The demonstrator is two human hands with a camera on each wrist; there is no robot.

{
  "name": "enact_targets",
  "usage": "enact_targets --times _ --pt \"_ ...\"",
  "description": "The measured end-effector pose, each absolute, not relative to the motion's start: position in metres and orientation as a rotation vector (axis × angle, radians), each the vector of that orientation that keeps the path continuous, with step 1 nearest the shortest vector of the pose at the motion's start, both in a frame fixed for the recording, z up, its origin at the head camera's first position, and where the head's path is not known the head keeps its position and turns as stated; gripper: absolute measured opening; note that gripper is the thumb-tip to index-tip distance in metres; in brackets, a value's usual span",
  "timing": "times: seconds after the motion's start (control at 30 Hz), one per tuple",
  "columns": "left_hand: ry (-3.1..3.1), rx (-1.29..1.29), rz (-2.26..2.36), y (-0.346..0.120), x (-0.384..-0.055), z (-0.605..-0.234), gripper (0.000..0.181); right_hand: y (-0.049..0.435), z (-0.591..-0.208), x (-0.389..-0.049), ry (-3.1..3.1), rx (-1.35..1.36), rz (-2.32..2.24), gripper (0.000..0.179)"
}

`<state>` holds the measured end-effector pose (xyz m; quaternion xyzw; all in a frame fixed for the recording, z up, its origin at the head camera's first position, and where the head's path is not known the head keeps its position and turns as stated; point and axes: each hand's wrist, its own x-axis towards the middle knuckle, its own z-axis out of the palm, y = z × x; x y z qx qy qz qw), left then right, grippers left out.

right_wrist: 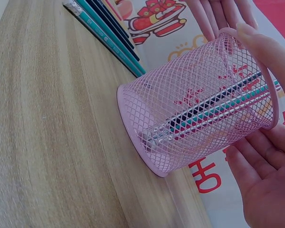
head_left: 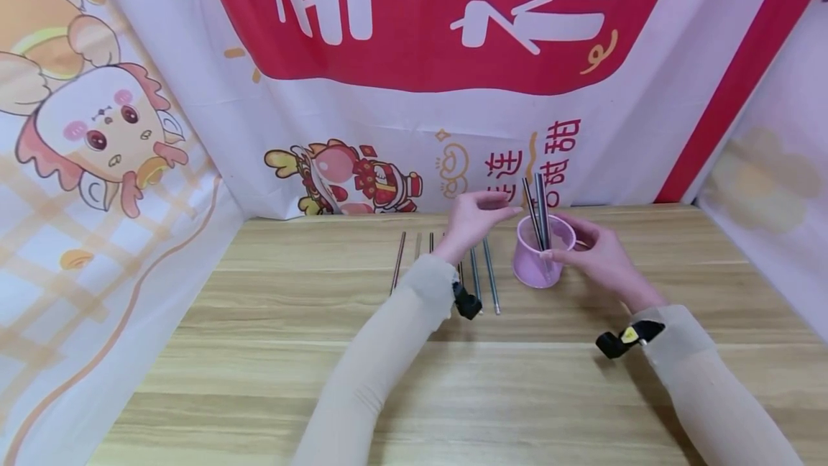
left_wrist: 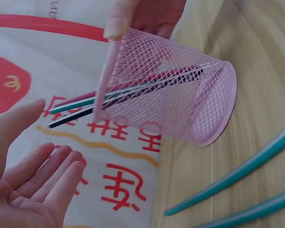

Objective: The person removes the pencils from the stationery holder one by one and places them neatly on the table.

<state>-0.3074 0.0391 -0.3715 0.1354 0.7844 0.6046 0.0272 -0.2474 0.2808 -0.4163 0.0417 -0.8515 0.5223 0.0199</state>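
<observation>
My right hand holds a pink mesh pencil cup upright by its rim, the thumb on the near side and the fingers around the far right. Black, green and red pencils lean inside the cup, their tops sticking out above the rim. To the left of the cup, my left hand hovers with nothing in it. In the left wrist view its fingers and thumb are spread apart near the pencil tops.
Several pencils lie side by side on the wooden table under and beside the left forearm, with a green pencil nearest the cup. A printed cloth hangs behind the table's back edge and along both sides.
</observation>
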Motion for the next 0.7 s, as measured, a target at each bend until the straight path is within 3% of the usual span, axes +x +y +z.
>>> enact_targets --times 0.7 --pt "2.479 0.291 1.952 0.088 -0.315 -0.393 0.029 0.281 -0.418 -0.249 -2.622 0.136 1.633 0.08"
